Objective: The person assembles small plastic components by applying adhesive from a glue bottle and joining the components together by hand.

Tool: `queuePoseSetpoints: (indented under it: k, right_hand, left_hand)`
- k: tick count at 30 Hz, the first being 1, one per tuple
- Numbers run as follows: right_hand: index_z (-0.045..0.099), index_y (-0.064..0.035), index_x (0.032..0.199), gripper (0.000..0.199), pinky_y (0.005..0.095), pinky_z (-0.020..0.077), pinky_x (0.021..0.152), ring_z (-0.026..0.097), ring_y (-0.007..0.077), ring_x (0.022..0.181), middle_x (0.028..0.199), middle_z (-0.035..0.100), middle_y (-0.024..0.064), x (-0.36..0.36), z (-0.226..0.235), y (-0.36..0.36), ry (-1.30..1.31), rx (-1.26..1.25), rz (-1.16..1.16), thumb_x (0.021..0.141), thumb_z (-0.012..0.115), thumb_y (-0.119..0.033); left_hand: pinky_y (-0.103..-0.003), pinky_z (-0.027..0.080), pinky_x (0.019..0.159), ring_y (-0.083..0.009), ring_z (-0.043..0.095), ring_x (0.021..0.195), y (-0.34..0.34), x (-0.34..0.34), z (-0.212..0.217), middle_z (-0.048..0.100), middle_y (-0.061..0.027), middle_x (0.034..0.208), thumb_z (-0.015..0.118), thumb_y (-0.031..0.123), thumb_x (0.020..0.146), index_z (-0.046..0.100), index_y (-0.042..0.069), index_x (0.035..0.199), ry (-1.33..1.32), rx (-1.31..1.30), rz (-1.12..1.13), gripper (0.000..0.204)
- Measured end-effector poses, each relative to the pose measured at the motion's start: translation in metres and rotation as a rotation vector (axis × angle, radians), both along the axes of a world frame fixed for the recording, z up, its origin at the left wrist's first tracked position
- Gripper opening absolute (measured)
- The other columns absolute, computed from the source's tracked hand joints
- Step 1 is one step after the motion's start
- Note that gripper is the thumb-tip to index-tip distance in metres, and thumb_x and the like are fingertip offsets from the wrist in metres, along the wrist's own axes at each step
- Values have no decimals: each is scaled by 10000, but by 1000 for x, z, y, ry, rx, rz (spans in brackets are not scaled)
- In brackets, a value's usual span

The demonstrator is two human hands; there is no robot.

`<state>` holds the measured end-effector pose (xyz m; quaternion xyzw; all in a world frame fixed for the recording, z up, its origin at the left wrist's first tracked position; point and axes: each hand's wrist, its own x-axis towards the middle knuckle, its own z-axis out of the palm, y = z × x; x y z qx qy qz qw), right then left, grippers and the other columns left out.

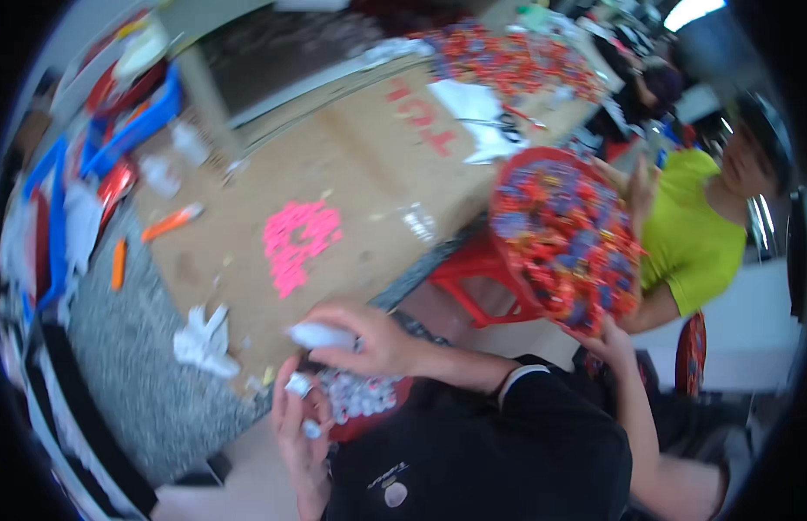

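A white bottle [321, 336] is being held in the right hand [369, 343], the grip being closed around its body just off the near edge of the table [221, 269]. A small white piece [299, 385] is being pinched at the fingers of the left hand [295, 430], that grip being narrow; a second white bit [312, 428] is being seen lower at the same hand, its exact hold being blurred. Between the hands and the black shirt [482, 451], a red bowl [356, 427] is being filled across its visible part by small pale pieces [364, 398]. On the table's brown surface, bright pink pieces [286, 278] are being grouped in a loose, curved patch, well apart from a crumpled white item [204, 343] near the left edge. An orange stick [171, 223] is being supported nearby; another orange stick [119, 263] is being seen on the grey speckled surface [134, 373]. At the right, a red basin [542, 154] of red and purple pieces [568, 234] is being held tilted by a person in a yellow-green shirt [694, 230], a red stool [482, 278] being partly hidden beside it. At the far end, a similar red and purple heap [499, 61] is being spread.
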<state>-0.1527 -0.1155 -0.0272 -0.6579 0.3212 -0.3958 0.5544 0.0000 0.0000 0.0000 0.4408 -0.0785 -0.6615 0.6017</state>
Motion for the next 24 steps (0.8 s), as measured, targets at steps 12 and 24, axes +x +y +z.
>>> queuePoseSetpoints:
  k: [12,24]
  right_hand:
    - [602,-24,1008,334,297,454,643,575,207,756,846,602,78,-103,32,-5,75,-181,-3,717,726,-130]
    - [636,19,950,372,282,448,598,570,188,709,819,636,84,-71,22,-18,-53,-244,-50,632,788,-99]
  left_hand:
    - [-155,272,357,-53,429,458,-27,-86,-27,592,-120,940,522,105,891,465,0,1158,-365,-155,149,292]
    - [-155,266,365,-41,428,476,-48,-53,-30,576,-58,834,583,87,854,517,-16,1091,-552,-172,168,266]
